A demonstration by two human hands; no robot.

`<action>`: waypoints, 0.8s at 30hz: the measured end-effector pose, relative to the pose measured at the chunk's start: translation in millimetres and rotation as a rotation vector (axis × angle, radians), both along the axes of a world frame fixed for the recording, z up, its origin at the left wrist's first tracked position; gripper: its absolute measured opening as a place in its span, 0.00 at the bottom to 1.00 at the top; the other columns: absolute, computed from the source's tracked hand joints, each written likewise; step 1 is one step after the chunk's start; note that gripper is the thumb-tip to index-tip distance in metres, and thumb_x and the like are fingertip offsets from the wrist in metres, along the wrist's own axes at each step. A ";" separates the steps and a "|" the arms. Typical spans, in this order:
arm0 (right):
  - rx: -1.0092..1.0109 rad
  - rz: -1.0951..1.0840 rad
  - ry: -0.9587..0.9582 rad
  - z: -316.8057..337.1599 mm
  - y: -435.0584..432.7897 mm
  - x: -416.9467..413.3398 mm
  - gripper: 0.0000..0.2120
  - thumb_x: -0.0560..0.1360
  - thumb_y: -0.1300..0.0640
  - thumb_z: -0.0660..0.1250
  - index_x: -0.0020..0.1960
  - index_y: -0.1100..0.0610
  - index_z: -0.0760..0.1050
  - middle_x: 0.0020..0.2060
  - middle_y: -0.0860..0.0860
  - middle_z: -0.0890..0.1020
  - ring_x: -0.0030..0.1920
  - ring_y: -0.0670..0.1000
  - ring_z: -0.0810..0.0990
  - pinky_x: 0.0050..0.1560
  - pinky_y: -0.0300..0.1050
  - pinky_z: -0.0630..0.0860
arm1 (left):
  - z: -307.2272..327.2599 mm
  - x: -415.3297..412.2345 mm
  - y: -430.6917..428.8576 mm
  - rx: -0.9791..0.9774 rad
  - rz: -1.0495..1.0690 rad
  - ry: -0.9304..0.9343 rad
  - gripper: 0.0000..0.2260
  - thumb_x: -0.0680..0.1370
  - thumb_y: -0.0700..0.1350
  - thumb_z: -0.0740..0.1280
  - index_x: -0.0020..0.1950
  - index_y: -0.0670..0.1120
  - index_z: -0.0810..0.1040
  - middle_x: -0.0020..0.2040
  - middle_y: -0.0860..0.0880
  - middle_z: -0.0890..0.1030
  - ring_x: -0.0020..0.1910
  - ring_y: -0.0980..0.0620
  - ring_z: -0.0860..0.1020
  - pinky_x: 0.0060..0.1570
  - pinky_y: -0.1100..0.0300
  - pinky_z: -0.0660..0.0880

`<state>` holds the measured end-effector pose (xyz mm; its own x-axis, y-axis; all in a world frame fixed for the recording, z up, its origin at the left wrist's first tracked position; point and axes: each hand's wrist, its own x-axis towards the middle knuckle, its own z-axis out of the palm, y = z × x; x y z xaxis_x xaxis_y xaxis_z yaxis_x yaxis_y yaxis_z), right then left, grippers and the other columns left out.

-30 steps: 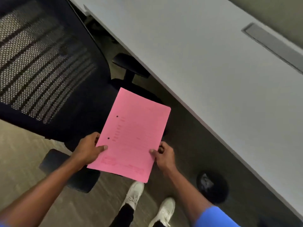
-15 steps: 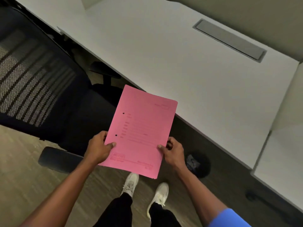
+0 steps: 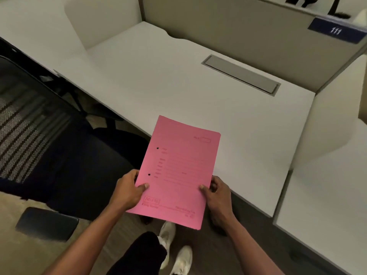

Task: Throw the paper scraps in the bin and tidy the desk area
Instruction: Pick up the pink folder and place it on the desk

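A pink folder (image 3: 178, 167) with two punched holes and printed lines hangs in the air, its far end over the front edge of the white desk (image 3: 158, 76). My left hand (image 3: 128, 192) grips its left edge, thumb on top. My right hand (image 3: 217, 192) grips its right edge the same way. No paper scraps or bin show in this view.
A black mesh office chair (image 3: 45, 139) stands to the left, its armrest (image 3: 47, 223) near my left arm. A grey cable flap (image 3: 241, 74) lies in the desk. Beige partitions (image 3: 238, 28) wall the back and right. My white shoes (image 3: 174, 249) stand on the carpet.
The view has tilted up and to the right, showing more desk and the partitions. The folder has moved forward, from over the chair to over the desk edge. Both hands keep their grip.
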<state>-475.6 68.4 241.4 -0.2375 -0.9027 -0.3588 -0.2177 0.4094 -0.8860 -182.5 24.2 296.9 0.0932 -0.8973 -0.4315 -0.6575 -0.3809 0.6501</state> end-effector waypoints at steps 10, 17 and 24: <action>0.007 -0.082 0.002 21.6 -66.2 0.9 0.13 0.77 0.55 0.74 0.60 0.49 0.77 0.53 0.40 0.85 0.51 0.45 0.86 0.56 0.51 0.85 | 10.4 -9.9 -81.6 0.010 -0.064 -0.031 0.15 0.80 0.45 0.73 0.66 0.51 0.77 0.53 0.56 0.83 0.49 0.55 0.85 0.49 0.54 0.83; -0.011 -0.117 0.068 31.5 -148.0 7.4 0.12 0.77 0.53 0.74 0.59 0.48 0.78 0.52 0.38 0.84 0.49 0.43 0.86 0.52 0.41 0.84 | 9.3 -5.0 -175.4 -0.018 -0.115 -0.027 0.15 0.80 0.46 0.73 0.66 0.50 0.77 0.54 0.54 0.83 0.49 0.52 0.85 0.51 0.51 0.85; -0.025 -0.204 0.028 46.0 -214.1 15.3 0.12 0.78 0.56 0.72 0.60 0.48 0.77 0.54 0.39 0.83 0.52 0.43 0.84 0.52 0.42 0.82 | 11.3 -5.8 -252.3 -0.021 -0.195 -0.059 0.17 0.81 0.47 0.72 0.68 0.48 0.76 0.61 0.50 0.84 0.53 0.51 0.84 0.49 0.57 0.81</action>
<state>-460.3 -145.6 287.3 -0.4261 -0.8433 -0.3275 -0.1574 0.4256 -0.8911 -188.3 -228.1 308.2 -0.0584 -0.9096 -0.4113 -0.7547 -0.2295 0.6146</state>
